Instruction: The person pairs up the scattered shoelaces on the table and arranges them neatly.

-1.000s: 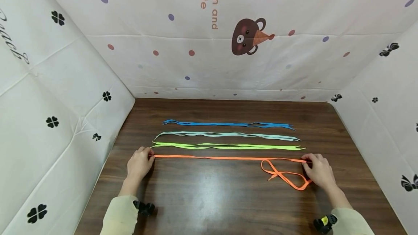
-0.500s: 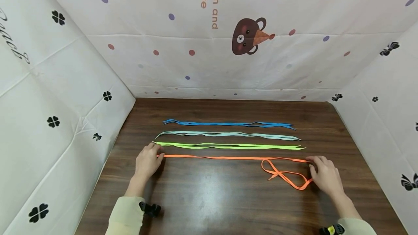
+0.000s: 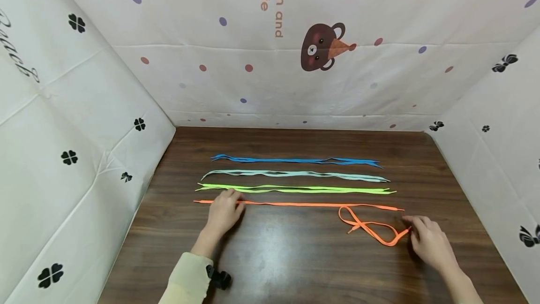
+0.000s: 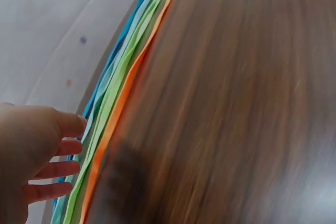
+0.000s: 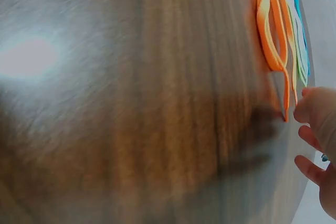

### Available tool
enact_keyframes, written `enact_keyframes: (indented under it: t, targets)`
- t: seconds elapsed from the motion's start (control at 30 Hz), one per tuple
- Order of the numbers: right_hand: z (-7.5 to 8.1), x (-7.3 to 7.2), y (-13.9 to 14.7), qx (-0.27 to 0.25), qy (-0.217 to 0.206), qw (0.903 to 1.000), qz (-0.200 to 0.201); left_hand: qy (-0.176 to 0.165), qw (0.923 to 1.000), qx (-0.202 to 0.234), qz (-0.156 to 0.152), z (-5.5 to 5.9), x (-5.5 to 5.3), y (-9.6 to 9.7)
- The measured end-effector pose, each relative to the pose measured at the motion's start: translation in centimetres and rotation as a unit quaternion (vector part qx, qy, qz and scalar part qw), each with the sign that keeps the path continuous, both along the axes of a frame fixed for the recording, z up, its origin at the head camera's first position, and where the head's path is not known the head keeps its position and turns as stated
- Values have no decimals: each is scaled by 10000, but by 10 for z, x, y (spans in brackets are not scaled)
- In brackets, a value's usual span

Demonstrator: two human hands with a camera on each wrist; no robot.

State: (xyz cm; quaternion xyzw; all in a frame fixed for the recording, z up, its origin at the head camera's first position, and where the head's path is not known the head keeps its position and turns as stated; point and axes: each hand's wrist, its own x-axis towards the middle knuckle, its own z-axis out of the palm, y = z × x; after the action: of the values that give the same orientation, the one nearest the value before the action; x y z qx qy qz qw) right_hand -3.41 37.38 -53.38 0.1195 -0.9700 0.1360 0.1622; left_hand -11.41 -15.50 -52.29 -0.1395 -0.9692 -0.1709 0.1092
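A straight orange shoelace point(image 3: 291, 204) lies across the table, with a second, looped orange shoelace point(image 3: 362, 224) in front of its right part. My left hand point(image 3: 225, 212) hovers over the straight lace's left part; its fingers point(image 4: 58, 169) are spread loosely beside the laces in the left wrist view, holding nothing. At the right, my right hand point(image 3: 432, 243) is by the loose tip of the looped lace. In the right wrist view its thumb point(image 5: 310, 106) is close to that tip, the other fingers apart from it.
Behind the orange laces lie lime green laces point(image 3: 358, 191), pale teal laces point(image 3: 350, 177) and blue laces point(image 3: 274, 160), in parallel rows. White printed cloth point(image 3: 261, 83) walls the brown wooden table point(image 3: 270, 262) at the back and both sides.
Both hands have let go of the straight orange lace's ends. My left hand has moved right along it; my right hand has moved right and nearer, down to the looped lace's tip.
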Motion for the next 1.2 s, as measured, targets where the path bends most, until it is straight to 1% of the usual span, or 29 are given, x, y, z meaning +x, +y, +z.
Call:
enact_keyframes:
  t: [0.07, 0.17, 0.33, 0.47, 0.57, 0.7, 0.8, 0.9, 0.97, 1.07, 1.13, 1.2]
  targets:
    - [-2, 3, 0, 19, -7, 10000, 53, -96, 9999, 26, -97, 0, 1, 12]
    - [-7, 6, 0, 39, 8, 10000, 85, -151, 9995, 68, -253, -1, 2, 29]
    - [-14, 8, -1, -79, 105, 9998, 120, -189, 9975, 133, -662, -1, 3, 57]
    - [-15, 9, -1, -84, 173, 9997, 126, -385, 9948, 149, -928, 4, 4, 82]
    - [-14, 10, -3, -18, 136, 9999, 6, -532, 9925, 90, -1099, 7, 4, 100]
    - [-12, 12, -3, -32, -22, 9999, -161, -493, 9893, -80, -1372, 7, 5, 123]
    - [-12, 12, -2, -60, -110, 9997, -199, -368, 9860, -408, -1576, 8, 7, 140]
    - [-12, 12, -2, -111, -235, 9994, -247, -412, 9808, -763, -1748, 8, 9, 155]
    - [-11, 11, -3, -157, -367, 9988, -285, -504, 9773, -966, -1820, 8, 11, 165]
    - [-10, 11, -4, -249, -567, 9976, -312, -617, 9740, -1133, -1864, 8, 15, 178]
    - [-9, 11, -5, -255, -582, 9976, -285, -643, 9735, -1168, -1859, 8, 18, 185]
    - [-8, 11, -5, -266, -502, 9981, -231, -649, 9737, -1151, -1855, 6, 20, 191]
